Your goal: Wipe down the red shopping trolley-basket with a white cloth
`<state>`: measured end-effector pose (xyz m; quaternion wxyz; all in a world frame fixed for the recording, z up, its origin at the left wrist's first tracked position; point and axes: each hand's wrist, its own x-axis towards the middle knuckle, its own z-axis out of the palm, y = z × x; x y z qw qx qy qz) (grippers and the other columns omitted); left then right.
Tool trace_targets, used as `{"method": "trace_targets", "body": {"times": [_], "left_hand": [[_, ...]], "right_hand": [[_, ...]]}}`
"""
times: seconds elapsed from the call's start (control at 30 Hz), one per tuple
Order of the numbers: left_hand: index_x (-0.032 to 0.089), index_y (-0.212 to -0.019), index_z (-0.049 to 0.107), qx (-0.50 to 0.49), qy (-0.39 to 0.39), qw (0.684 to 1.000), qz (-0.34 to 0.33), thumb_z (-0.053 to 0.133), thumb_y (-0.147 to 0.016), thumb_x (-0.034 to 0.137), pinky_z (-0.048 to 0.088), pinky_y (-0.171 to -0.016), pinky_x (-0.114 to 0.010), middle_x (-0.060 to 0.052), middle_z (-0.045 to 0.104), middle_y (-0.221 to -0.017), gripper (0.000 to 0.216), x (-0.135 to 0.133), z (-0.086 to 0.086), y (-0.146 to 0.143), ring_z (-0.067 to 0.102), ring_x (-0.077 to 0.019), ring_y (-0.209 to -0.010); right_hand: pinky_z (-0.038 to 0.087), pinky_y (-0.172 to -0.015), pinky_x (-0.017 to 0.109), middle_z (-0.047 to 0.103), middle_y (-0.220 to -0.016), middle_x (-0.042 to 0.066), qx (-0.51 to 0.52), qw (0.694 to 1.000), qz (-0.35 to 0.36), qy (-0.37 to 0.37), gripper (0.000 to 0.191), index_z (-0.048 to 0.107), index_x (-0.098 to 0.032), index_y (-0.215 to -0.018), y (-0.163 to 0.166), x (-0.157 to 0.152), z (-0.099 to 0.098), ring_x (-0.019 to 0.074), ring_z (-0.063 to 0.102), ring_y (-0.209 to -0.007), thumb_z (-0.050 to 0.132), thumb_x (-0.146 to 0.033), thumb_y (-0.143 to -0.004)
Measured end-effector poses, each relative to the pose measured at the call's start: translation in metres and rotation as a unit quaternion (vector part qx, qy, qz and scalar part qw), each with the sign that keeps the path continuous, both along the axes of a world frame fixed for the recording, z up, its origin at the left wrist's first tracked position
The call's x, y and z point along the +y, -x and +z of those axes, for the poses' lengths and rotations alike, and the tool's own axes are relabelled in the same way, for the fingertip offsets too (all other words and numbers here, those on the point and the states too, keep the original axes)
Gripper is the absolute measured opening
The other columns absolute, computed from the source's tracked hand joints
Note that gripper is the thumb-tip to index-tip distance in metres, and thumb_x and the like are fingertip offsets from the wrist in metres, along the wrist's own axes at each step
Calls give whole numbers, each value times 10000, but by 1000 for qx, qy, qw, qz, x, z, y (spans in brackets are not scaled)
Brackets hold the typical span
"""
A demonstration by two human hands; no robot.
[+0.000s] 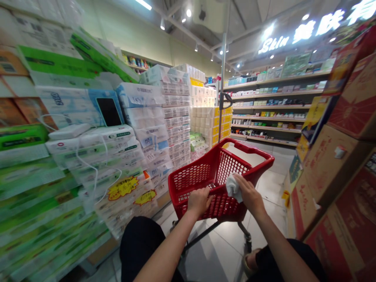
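Note:
A red plastic shopping basket on a wheeled frame [249, 154] stands in the aisle in front of me. My left hand [199, 200] is closed over its near rim. My right hand [248, 192] presses a crumpled white cloth [232, 187] against the inside of the near right rim, fingers wrapped round it. My knees, in dark trousers, show at the bottom of the view.
Stacked packs of tissue paper [96, 156] fill the left side, with a phone [109, 111] and a white power bank [69, 131] with cable lying on them. Red and brown cartons [337, 156] are piled on the right. Shelves of goods [270, 105] and a metal pole [223, 70] stand behind.

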<state>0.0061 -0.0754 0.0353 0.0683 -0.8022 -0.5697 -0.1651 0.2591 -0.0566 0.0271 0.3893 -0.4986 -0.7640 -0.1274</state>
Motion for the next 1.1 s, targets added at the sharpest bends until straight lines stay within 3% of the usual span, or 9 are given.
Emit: {"method": "trace_targets", "body": {"times": [0.13,0.23,0.4,0.63,0.77,0.87,0.93,1.0,1.1], "left_hand": [[210,-1043,557,-3,-4,1000,-2,478,-950,409,444,-738,-318,-60,675,-941,234,-1,0,-1,640,-225,-879],[212,-1047,551,-6,-6,1000,-6,478,-946,389,447,-744,-320,-60,670,-944,216,1,-1,0,636,-228,-881],[209,-1056,538,-32,10,999,-24,546,-886,347,456,-805,-341,-72,651,-1019,220,0,1,4,618,-242,-931],[222,-1312,399,-267,-57,956,-102,407,-967,347,431,-991,-316,-77,528,-1269,367,-10,22,2,523,-186,-1160],[254,-1269,499,-222,-101,966,-92,491,-937,368,352,-1091,-379,-74,486,-1329,351,-17,31,-14,457,-221,-1242],[246,-1227,543,-152,-112,978,-84,526,-914,336,281,-1139,-434,-64,551,-1251,327,-14,28,-19,480,-229,-1202],[239,-1230,547,-119,-108,984,-77,560,-888,333,289,-1129,-451,-59,590,-1169,355,-10,22,-16,517,-227,-1133],[241,-1241,546,-94,-104,988,-64,576,-864,288,300,-1119,-458,-52,610,-1111,381,-6,17,-12,539,-222,-1075],[229,-1231,552,-60,-114,990,-58,582,-830,221,271,-1136,-468,-61,617,-1120,402,-3,15,-13,533,-228,-1090]], "right_hand": [[524,-951,406,497,-1439,15,65,998,-9,-12,569,466,-325,-1405,-6,8,3,223,576,-1159,396,-135,-873],[452,-1059,415,475,-1437,56,114,993,28,-8,563,458,-280,-1404,34,2,-11,218,500,-1271,386,-118,-869],[447,-1065,370,410,-1486,66,104,986,114,61,571,403,-286,-1442,92,-19,-25,202,443,-1335,394,-130,-894],[359,-1127,406,346,-1550,3,149,962,144,177,554,272,-357,-1510,84,-32,-3,185,332,-1417,348,-292,-965],[344,-1130,436,413,-1512,26,244,933,194,178,600,238,-314,-1525,92,-26,-10,192,377,-1392,336,-239,-938],[419,-1066,422,447,-1489,60,313,908,216,178,732,117,-287,-1549,89,-22,-9,198,488,-1303,379,-172,-875],[480,-986,397,467,-1472,64,302,918,186,179,767,104,-302,-1549,74,-20,0,196,587,-1167,399,-156,-856],[489,-958,406,516,-1421,53,240,955,108,139,694,216,-313,-1529,52,-15,15,203,611,-1085,386,-163,-872],[370,-1069,477,532,-1396,49,88,996,-27,19,520,432,-289,-1428,20,-2,36,260,481,-1242,365,-199,-919]]}}
